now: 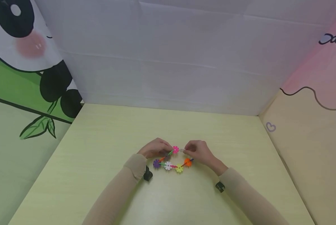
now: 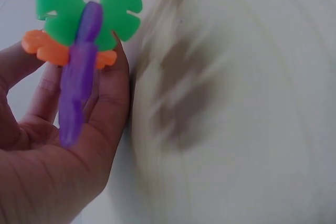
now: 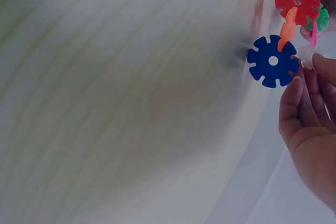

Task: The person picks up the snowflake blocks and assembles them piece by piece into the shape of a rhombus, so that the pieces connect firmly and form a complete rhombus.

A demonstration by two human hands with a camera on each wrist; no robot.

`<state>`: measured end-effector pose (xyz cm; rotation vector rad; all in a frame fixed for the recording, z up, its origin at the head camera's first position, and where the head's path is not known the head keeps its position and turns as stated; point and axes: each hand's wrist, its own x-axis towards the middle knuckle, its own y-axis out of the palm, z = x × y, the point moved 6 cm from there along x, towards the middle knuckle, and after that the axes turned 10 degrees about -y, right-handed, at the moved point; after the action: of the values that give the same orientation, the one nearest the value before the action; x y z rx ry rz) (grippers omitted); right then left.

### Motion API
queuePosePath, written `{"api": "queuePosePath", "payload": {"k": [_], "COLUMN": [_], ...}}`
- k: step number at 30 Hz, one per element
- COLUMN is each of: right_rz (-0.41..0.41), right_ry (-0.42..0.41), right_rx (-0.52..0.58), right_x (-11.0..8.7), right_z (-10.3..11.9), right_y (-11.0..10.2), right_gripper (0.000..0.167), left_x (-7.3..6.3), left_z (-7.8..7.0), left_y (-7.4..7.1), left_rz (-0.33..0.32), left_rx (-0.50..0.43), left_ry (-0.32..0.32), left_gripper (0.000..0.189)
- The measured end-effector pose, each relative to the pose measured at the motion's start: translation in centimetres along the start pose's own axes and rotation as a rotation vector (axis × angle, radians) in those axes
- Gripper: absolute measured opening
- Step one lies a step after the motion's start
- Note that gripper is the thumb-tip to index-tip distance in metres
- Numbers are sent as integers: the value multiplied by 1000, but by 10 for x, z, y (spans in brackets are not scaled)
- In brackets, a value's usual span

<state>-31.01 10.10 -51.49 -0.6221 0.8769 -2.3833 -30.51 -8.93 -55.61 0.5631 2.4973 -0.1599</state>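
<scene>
A loop-shaped chain of notched plastic snowflake discs [image 1: 168, 166] hangs between my two hands. Its discs, in purple, white, yellow, orange and other colours, are slotted into each other at angles. My left hand [image 1: 156, 148] grips the chain beside a pink disc [image 1: 175, 150]. In the left wrist view, a green disc [image 2: 113, 3], an orange one [image 2: 50, 51] and a purple one [image 2: 79, 85] partly hide its fingertips. My right hand [image 1: 199, 152] pinches a whitish disc [image 3: 306, 56] between thumb and fingers. Right by those fingertips is the chain's blue disc [image 3: 273, 61].
Both hands are over the middle of a pale wooden table [image 1: 114, 131]. A white sheet wall [image 1: 168, 62] stands behind it. Printed side panels, a panda at left [image 1: 30, 59] and a pink figure at right [image 1: 319, 72], flank the table.
</scene>
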Motion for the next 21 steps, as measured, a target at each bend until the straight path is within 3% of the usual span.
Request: {"api": "queuePosePath", "payload": {"k": [21], "right_rz": [-1], "right_ry": [-8], "right_rx": [-61], "right_x": [3], "right_z": [13], "right_y": [3], "right_gripper": [10], "left_x": [-2], "left_z": [0], "left_y": [0], "left_rz": [-18], "left_rx": [-7], "left_ry": [-13], "left_gripper": [18]}}
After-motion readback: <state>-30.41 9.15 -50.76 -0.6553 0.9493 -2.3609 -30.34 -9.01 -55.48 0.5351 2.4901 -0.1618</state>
